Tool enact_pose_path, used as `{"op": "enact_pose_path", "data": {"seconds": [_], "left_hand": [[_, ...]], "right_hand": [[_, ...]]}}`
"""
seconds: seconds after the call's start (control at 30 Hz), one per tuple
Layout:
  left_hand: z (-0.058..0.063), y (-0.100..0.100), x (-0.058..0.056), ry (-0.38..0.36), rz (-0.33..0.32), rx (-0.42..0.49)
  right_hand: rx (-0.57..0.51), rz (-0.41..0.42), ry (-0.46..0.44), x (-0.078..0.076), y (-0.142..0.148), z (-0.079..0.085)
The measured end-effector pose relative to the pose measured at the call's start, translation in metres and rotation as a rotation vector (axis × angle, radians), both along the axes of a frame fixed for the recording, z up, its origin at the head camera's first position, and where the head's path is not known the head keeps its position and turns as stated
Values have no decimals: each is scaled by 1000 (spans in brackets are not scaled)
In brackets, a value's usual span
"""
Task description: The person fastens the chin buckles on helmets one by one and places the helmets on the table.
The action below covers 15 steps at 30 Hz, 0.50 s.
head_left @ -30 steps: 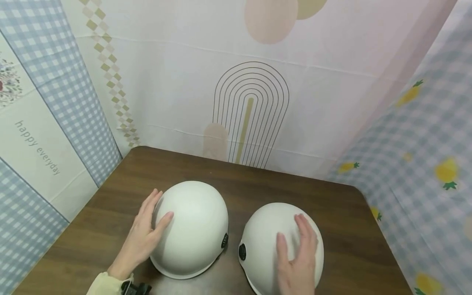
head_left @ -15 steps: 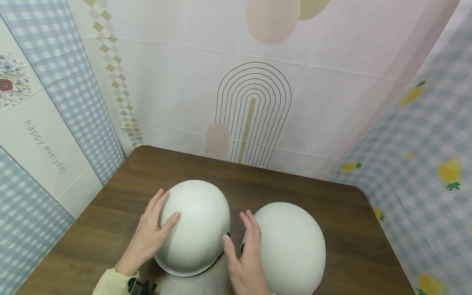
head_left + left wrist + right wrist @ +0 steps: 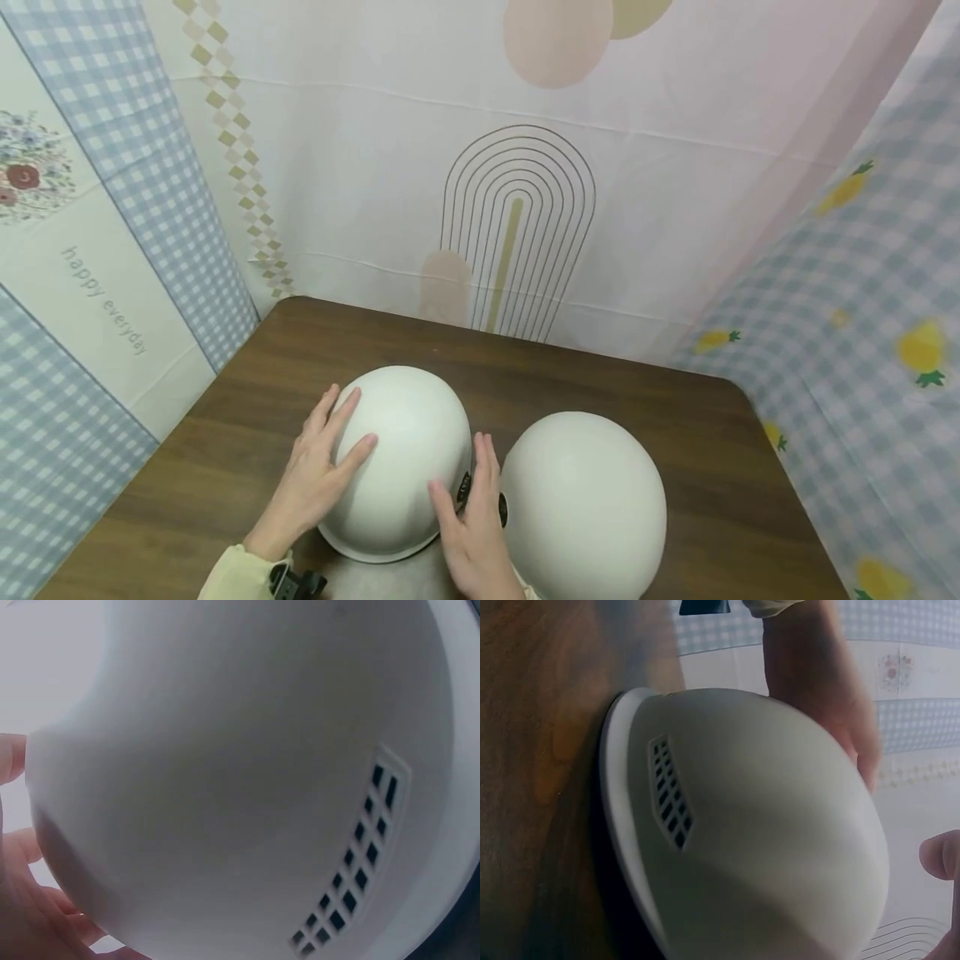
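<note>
Two white helmets stand dome up, side by side. The left helmet (image 3: 408, 442) has my left hand (image 3: 315, 471) on its left side, fingers spread and thumb over the dome. My right hand (image 3: 476, 529) is held upright at its right side, in the gap between the helmets, fingers extended and thumb close to the dome. The right helmet (image 3: 588, 500) stands just beyond the back of that hand. A black-slotted vent (image 3: 349, 862) shows low on the left helmet's shell in the left wrist view. In the right wrist view the thumb (image 3: 937, 855) shows apart from the shell.
A brown wooden table (image 3: 187, 500) carries both helmets. Part of a grey patch (image 3: 375, 582) shows in front of the left helmet. Patterned cloth (image 3: 360, 183) hangs behind the table and along both sides.
My right hand has moved left from over the right helmet into the gap, up to the left helmet. My left hand has stayed on the left helmet, shifting slightly further over it.
</note>
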<state>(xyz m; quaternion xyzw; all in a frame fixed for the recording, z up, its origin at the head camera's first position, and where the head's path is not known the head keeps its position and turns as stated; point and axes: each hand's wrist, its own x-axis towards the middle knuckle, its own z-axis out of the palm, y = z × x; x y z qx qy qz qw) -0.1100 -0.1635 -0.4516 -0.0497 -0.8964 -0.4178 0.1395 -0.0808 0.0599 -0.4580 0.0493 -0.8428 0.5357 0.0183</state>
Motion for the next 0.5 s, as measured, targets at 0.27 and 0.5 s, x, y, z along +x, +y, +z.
{"op": "enact_pose_path", "data": {"seconds": [0.27, 0.5], "left_hand": [[0, 2, 0, -13, 11, -6], [0, 3, 1, -53, 0, -3]], "right_hand": [[16, -7, -42, -7, -1, -9], [7, 20, -54, -10, -2, -14]]}}
